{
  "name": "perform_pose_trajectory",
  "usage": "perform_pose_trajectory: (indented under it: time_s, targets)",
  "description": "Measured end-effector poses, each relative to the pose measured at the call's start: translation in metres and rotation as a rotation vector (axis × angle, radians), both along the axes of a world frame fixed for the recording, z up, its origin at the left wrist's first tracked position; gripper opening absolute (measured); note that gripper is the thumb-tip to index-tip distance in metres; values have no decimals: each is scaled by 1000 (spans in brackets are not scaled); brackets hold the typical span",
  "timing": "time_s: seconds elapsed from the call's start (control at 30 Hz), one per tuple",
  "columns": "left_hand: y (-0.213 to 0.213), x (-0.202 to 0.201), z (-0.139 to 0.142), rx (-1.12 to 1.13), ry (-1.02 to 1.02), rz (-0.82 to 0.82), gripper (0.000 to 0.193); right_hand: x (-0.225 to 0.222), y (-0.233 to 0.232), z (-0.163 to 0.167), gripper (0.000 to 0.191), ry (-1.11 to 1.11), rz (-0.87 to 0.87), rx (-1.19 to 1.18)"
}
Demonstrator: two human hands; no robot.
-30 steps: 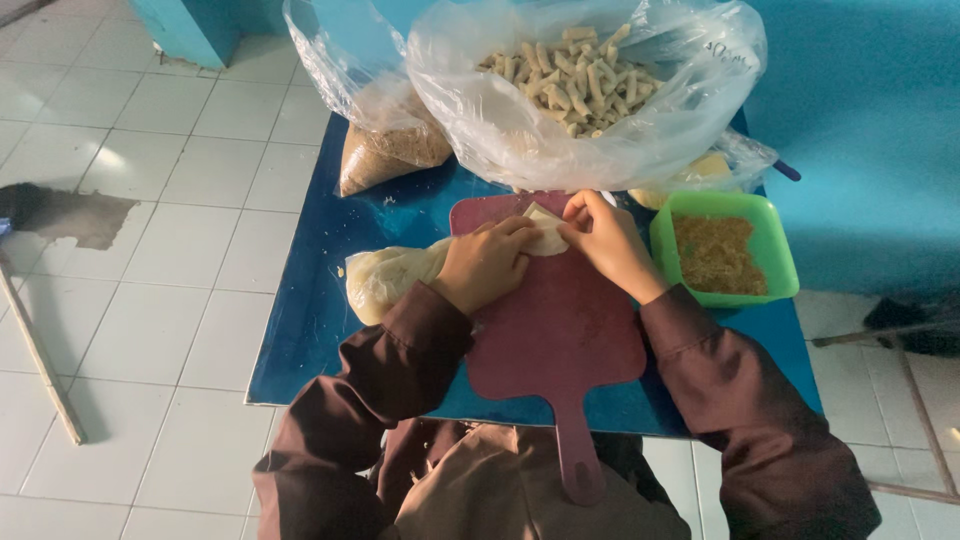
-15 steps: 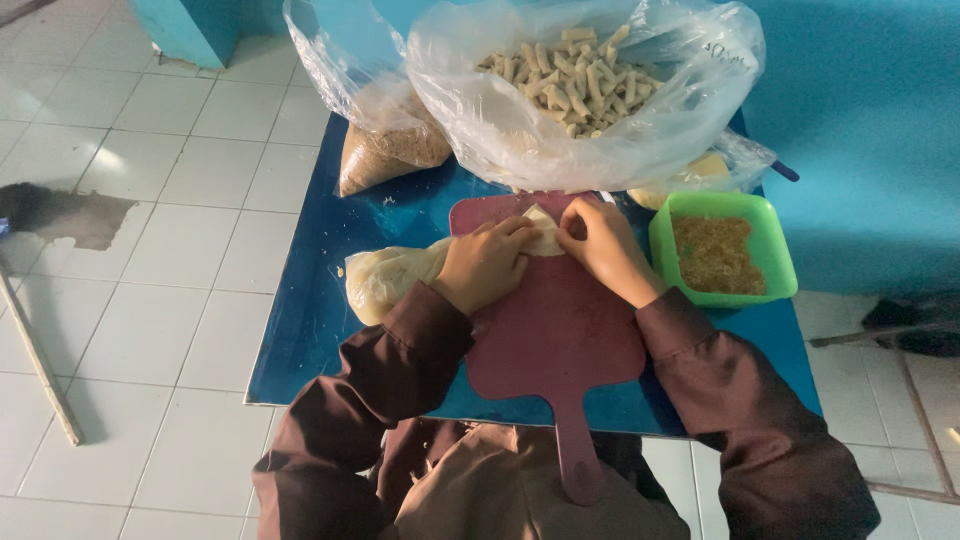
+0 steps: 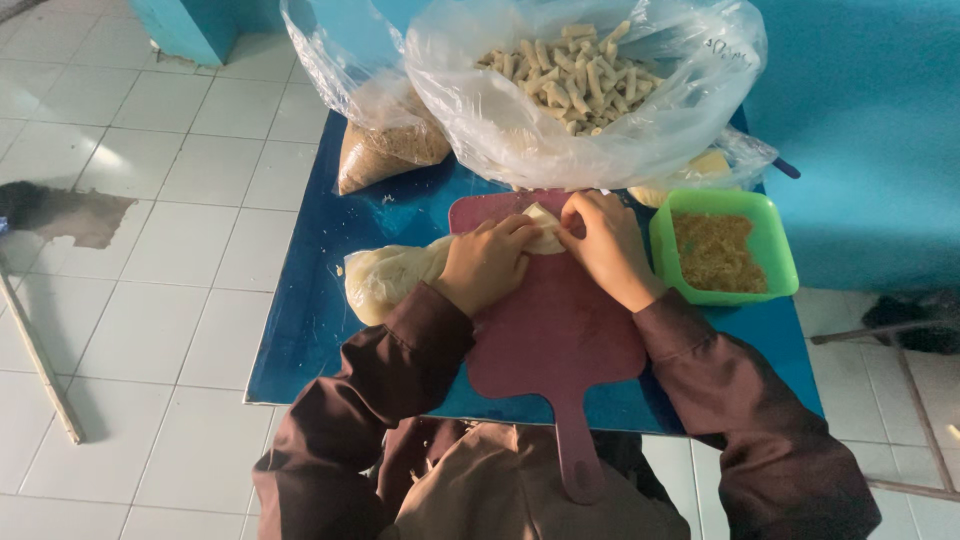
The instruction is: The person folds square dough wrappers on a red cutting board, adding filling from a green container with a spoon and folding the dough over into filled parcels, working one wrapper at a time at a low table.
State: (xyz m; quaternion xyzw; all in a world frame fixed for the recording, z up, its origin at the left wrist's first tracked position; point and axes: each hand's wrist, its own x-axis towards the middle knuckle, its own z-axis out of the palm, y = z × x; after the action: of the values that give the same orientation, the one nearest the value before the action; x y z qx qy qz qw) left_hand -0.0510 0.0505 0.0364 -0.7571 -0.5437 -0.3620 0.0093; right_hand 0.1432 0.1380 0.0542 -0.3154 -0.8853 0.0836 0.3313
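The handle of a dark red cutting board (image 3: 556, 345) juts past the near edge of the blue table (image 3: 320, 320), toward the person's lap, and the board's lower half lies bare. At its far end both hands meet over a small pale dough wrapper (image 3: 543, 232): the left hand (image 3: 487, 264) pinches its near side, and the right hand (image 3: 606, 243) curls its fingers onto the other side. Just left of the board, a clear bag of pale dough (image 3: 385, 280) lies touching the left wrist. Right of the board, close by the right hand, stands a green square tub (image 3: 783, 250) of brown shredded filling. Beyond the hands a big open plastic bag of pale finished rolls (image 3: 570, 80) crowds the board's far edge, with a bag of brown crumbs (image 3: 385, 145) to its left.
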Motion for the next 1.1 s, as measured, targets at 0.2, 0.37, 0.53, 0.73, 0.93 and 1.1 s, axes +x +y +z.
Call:
perform_pose_trajectory:
  time_s: [0.2,0.37,0.53,0.73,0.93,1.1]
  targets:
    - [1,2,-1,13,4,2,27,0,2,-1,21,-24,3,34]
    - [2,4,-1,-8,17,27,27,2,4,-5,18,-73,-25,26]
    - [2,4,-2,16,44,30,46,3,8,-6,17,-42,-27,13]
    - [6,9,-7,41,112,82,42,2,12,-6,18,68,-17,-204]
    - [8,11,-8,56,154,92,38,4,17,-10,17,105,-46,-427]
    - [7,11,-8,57,151,91,38,7,24,-15,14,137,-15,-384]
